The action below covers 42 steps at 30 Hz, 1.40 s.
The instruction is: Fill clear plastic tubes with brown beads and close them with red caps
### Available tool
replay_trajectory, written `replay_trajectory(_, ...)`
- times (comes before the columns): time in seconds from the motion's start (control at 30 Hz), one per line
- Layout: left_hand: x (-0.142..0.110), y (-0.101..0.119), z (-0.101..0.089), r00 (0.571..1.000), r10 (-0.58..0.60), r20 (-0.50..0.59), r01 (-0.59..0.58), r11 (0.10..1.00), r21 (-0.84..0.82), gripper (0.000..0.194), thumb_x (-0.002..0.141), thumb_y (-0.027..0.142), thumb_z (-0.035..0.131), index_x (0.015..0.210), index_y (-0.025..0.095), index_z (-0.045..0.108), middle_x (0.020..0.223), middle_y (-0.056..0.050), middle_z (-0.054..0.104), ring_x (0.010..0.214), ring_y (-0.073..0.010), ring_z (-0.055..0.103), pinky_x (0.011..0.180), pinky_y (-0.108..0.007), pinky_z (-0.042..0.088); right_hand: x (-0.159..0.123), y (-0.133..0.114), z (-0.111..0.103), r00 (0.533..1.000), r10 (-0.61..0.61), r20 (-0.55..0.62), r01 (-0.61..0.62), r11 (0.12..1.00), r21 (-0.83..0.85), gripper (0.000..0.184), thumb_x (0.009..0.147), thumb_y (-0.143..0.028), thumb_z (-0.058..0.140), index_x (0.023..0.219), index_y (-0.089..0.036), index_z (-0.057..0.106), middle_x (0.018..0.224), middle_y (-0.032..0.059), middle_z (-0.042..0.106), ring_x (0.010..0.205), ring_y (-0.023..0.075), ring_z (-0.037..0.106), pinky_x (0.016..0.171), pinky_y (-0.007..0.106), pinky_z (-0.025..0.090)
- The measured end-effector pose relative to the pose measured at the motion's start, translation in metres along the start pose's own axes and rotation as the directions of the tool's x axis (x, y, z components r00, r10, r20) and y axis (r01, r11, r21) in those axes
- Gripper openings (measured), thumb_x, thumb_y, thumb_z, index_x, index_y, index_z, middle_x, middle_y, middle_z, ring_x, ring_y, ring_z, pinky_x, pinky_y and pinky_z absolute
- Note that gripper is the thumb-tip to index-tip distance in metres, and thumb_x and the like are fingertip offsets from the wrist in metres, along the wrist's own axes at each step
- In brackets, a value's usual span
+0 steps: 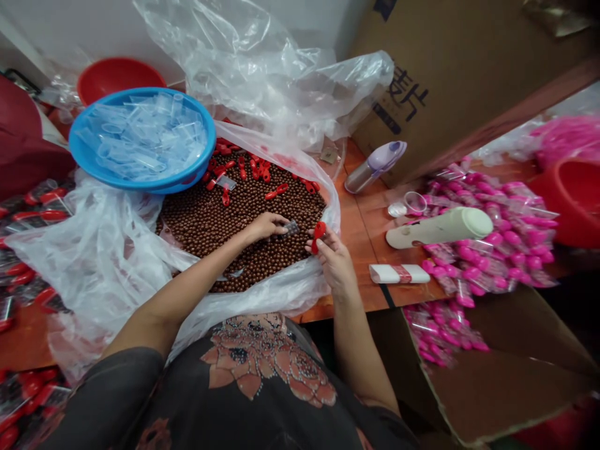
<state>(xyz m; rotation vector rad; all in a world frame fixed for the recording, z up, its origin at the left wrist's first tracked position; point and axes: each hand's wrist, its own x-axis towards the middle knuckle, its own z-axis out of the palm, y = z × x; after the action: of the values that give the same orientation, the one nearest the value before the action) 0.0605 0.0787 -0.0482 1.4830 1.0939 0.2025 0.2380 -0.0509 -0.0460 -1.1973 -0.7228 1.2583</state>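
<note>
Here, over the heap of brown balls (225, 215), the left hand (268, 226) has its fingers closed around a clear tube (291, 229). At the heap's right edge, the right hand (334, 253) grips a red cap (319, 236) between its fingers. More red pieces (276, 191) lie on the heap's far side; a blue basin (205, 152) of clear tubes sits just beyond its left part, and a lilac-lidded bottle (375, 167) stands to its right.
</note>
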Motion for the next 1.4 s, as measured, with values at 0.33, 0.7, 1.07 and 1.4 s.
replay_trajectory(0.33,-0.016,-0.005,0.003,0.998,0.064,-0.024,-0.068,0.919,-0.387,0.039,0.065,0.022,0.078,0.102,0.015,0.070,0.082,-0.002,0.066,0.063,-0.0097,0.056,0.041,-0.014,0.036,0.006,0.001,0.006,0.998,-0.058,0.015,0.060,0.986,-0.156,0.048,0.084,-0.040,0.062,0.130,-0.030,0.057,0.114,0.0038,0.068,0.091,0.0159,0.063,0.085,0.035,0.054)
replay_trajectory(0.7,-0.058,0.007,0.003,0.999,0.049,-0.010,-0.045,0.807,-0.589,0.034,0.068,0.014,0.077,0.101,0.012,0.068,0.084,-0.005,0.066,0.072,-0.0117,0.061,0.061,-0.026,0.056,0.005,-0.009,0.028,0.974,-0.210,0.087,0.224,0.949,-0.220,0.049,0.091,-0.037,0.054,0.139,-0.035,0.046,0.130,0.0030,0.061,0.114,0.0187,0.060,0.095,0.038,0.051)
replay_trajectory(1.07,-0.079,-0.001,-0.004,0.999,0.028,0.034,-0.002,0.803,-0.596,0.032,0.069,0.018,0.079,0.100,0.013,0.071,0.092,-0.008,0.070,0.076,-0.0130,0.064,0.069,-0.028,0.055,0.000,-0.012,0.032,0.948,-0.257,0.188,0.316,0.838,-0.445,0.050,0.095,-0.042,0.047,0.144,-0.035,0.040,0.130,0.0028,0.060,0.113,0.0191,0.060,0.106,0.045,0.044)
replay_trajectory(1.4,-0.090,-0.003,-0.002,0.996,0.080,-0.035,-0.086,0.831,-0.550,0.038,0.068,0.022,0.078,0.104,0.013,0.070,0.090,-0.006,0.068,0.077,-0.0131,0.063,0.070,-0.028,0.055,-0.005,-0.006,0.038,0.951,-0.245,0.189,0.302,0.869,-0.393,0.044,0.094,-0.041,0.050,0.137,-0.033,0.050,0.141,0.0006,0.054,0.127,0.0192,0.052,0.111,0.044,0.040)
